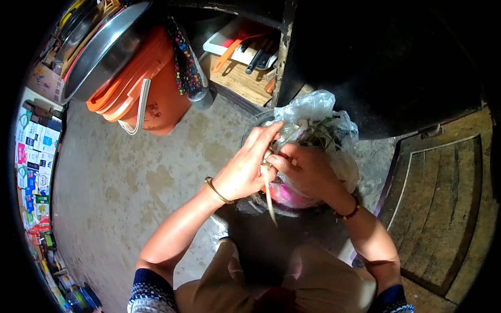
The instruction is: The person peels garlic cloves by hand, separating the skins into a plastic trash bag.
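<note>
Stained grey concrete floor. Pale slender tapering stalk hangs at centre, grasped in the curled fingers of the left hand; right hand, at two o'clock, pinches its upper end. One o'clock: crumpled clear plastic bag holds green leaves. Ten o'clock: orange plastic bucket.

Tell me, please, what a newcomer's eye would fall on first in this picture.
Probably the brightly lit left hand and right hand near the centre, meeting at a slender pale item that points downward, with a crumpled clear plastic bag just beyond them. Next might come the vivid orange bucket at upper left, with a shiny, tilted metal basin by it.
</note>
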`<state>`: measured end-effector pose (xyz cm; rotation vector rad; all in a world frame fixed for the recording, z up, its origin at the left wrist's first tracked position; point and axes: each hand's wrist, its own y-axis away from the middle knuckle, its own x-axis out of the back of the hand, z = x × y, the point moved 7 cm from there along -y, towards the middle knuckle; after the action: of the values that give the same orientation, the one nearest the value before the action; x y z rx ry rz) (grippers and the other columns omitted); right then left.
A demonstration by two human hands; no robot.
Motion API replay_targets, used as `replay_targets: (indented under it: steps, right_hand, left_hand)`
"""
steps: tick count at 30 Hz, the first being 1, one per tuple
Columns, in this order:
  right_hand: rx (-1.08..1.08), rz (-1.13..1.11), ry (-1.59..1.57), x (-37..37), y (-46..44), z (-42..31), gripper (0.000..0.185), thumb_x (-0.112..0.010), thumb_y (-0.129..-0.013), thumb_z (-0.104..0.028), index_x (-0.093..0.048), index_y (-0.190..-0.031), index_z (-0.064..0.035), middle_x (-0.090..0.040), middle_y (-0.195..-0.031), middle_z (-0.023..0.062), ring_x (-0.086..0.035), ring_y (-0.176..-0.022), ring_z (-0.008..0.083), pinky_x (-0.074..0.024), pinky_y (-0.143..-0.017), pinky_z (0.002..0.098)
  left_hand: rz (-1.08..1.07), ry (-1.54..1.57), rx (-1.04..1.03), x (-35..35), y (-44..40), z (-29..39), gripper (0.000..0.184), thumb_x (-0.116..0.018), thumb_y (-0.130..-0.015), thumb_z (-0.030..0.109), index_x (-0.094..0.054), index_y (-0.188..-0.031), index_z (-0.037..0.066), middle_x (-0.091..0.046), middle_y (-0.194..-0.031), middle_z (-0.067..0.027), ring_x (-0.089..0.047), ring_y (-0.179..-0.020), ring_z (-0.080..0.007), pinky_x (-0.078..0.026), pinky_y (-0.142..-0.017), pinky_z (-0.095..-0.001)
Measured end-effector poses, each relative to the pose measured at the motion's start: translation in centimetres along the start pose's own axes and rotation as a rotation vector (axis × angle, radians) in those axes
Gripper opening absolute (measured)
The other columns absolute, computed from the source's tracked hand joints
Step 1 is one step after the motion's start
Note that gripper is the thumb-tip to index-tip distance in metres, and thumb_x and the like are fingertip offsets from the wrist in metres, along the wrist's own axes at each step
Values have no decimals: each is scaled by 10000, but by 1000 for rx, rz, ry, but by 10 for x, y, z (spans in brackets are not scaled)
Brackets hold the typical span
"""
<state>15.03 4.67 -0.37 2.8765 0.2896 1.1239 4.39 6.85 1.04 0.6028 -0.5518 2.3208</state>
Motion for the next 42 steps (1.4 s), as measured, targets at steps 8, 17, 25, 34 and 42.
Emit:
replay_targets:
  steps: [8, 17, 25, 34, 42]
  right_hand:
    - [195, -22, -333, -13, -1, 10, 165, -533, -858, -160, -539, -794, -8, -540, -659, -11, -478, -600, 70, -425, -577, 242]
    - [-57, -221, -922, -18, 9, 6, 111, -487, -896, -143, -516, -918, -38, -456, -602, -24, -352, -437, 27, -260, -373, 176]
    - [17, -6, -796, -13, 3, 22, 159, -522, -877, -163, -558, -942, -22, -532, -655, -1, -459, -504, 71, -377, -465, 201]
    - [237, 62, -153, 8, 7, -15, 210, -477, -827, -225, -546, -816, -27, -572, -720, 184, -580, -661, 319, -447, -606, 399]
    - [333, 103, 331, -3, 14, -22, 109, -501, -798, -132, -540, -759, -38, -572, -754, 153, -570, -649, 316, -451, -602, 437]
  left_hand:
    - [54, -47, -264, 1, 3, 15, 736, -580, -729, 12, -202, -1361, 41, -394, -1060, -176, -443, -958, -300, -393, -857, -333]
    - [60, 293, -25, 3, 7, 1, 472, -686, -715, 159, -545, -1154, 56, -491, -1033, -84, -468, -991, -202, -366, -868, -281]
    - [320, 176, -91, 20, 10, 0, 184, -667, -742, 91, -622, -905, 22, -583, -864, -92, -561, -740, -181, -459, -664, -275]
    - [239, -206, -237, 15, 9, 20, 331, -623, -625, -29, -584, -952, 11, -573, -836, -130, -560, -767, -292, -470, -662, -352]
    - [87, -403, -238, 0, 10, 23, 282, -576, -703, 20, -541, -975, -45, -493, -754, -129, -513, -738, -286, -451, -669, -345]
